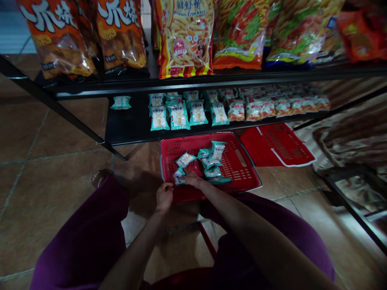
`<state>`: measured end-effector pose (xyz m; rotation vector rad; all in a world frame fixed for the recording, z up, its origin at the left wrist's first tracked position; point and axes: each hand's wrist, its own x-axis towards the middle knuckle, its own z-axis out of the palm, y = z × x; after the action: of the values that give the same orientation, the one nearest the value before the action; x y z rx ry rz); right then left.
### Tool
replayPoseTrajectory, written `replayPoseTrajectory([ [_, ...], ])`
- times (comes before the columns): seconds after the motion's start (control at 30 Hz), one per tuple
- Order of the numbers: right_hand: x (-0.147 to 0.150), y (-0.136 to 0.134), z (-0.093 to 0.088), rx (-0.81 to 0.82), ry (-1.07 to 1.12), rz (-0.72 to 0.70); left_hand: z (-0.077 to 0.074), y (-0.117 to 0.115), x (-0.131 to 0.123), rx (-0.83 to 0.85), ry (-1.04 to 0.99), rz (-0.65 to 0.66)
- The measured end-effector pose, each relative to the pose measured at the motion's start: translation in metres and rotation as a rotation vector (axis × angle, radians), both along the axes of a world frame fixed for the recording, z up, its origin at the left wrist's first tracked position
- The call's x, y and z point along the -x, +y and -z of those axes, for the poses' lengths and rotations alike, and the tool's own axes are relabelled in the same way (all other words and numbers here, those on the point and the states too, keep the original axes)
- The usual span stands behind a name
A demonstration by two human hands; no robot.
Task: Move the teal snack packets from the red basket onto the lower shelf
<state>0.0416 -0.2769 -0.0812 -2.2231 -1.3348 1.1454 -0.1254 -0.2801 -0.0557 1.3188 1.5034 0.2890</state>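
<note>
A red plastic basket [242, 169] stands on the tiled floor below me with several small teal-and-white snack packets [211, 161] in it. My left hand [164, 196] is at the basket's near left rim, fingers curled, touching a packet [178, 176] at the edge. My right hand [191, 178] reaches into the basket beside it, fingers closed on the same packet cluster. What exactly each hand grips is hard to make out. More teal packets [178, 114] lie in rows on the low black shelf [130, 125] behind the basket.
A second red basket [278, 147] lies under the shelf to the right. Pink-and-white packets [272, 105] fill the shelf's right part. Large crisp bags [186, 36] stand on the upper shelf. A black shelf frame [356, 209] runs along the right. My purple-clad knees [87, 237] flank the basket.
</note>
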Motion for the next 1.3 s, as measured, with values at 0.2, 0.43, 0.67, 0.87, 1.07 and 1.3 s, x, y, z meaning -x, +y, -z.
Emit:
replayPoseTrajectory([
  [0.2,-0.026,0.006,-0.092,-0.006,0.058,0.050,-0.035,0.008,0.002,-0.003,-0.083,0.003],
  [0.43,-0.020,-0.006,-0.167,-0.199,0.253,-0.055,-0.090,0.032,0.020,-0.039,-0.320,0.070],
  [0.67,-0.011,0.012,-0.155,-0.257,0.498,-0.035,-0.104,0.050,0.027,0.248,-0.397,-0.001],
  [0.87,-0.021,0.035,-0.163,-0.321,0.691,0.115,-0.123,0.084,0.008,0.323,-0.499,-0.168],
  [1.07,-0.036,0.040,-0.162,-0.355,0.764,0.310,-0.127,0.084,0.004,0.372,-0.625,-0.207],
  [1.3,-0.042,0.039,-0.164,-0.329,0.616,0.195,-0.126,0.079,0.009,0.451,-0.613,-0.287],
])
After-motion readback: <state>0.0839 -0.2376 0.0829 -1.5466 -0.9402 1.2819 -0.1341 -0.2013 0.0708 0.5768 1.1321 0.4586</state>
